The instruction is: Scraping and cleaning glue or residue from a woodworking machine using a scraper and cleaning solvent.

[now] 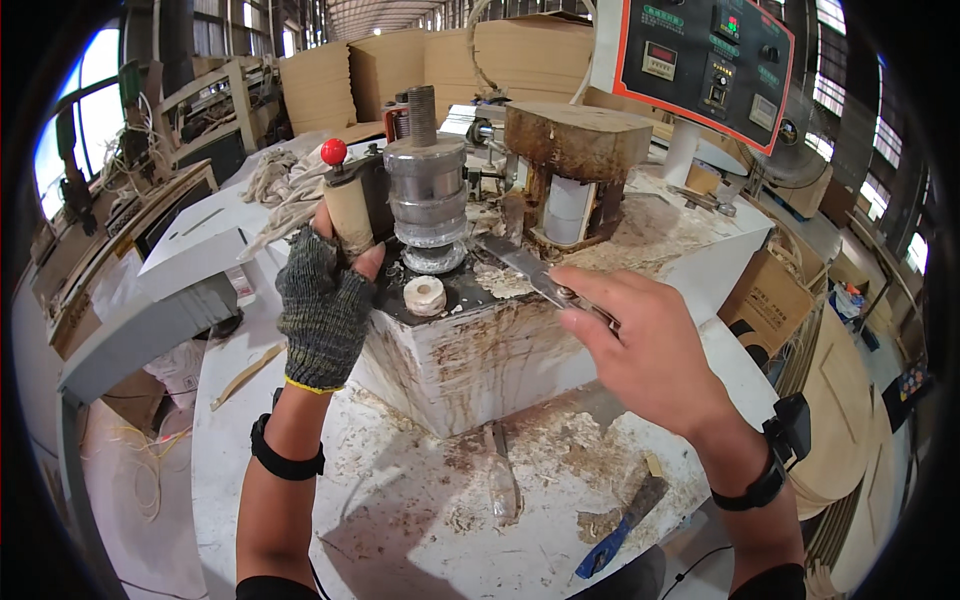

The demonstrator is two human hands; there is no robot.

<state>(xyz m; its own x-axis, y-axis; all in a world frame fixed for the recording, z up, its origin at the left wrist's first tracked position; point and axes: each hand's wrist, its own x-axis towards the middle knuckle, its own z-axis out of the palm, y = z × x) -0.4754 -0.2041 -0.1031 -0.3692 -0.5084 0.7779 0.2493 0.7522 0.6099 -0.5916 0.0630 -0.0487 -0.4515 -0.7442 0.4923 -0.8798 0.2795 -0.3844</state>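
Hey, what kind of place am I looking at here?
Probably a factory or workshop hall. You can see a red-edged control panel beside a residue-stained machine with a threaded metal column, and large brown sheets standing behind it, beneath a high roof.

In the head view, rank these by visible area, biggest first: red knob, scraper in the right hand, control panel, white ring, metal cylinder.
1. Control panel, though cut off at the top
2. Metal cylinder
3. Scraper, partly covered by the right hand
4. White ring
5. Red knob
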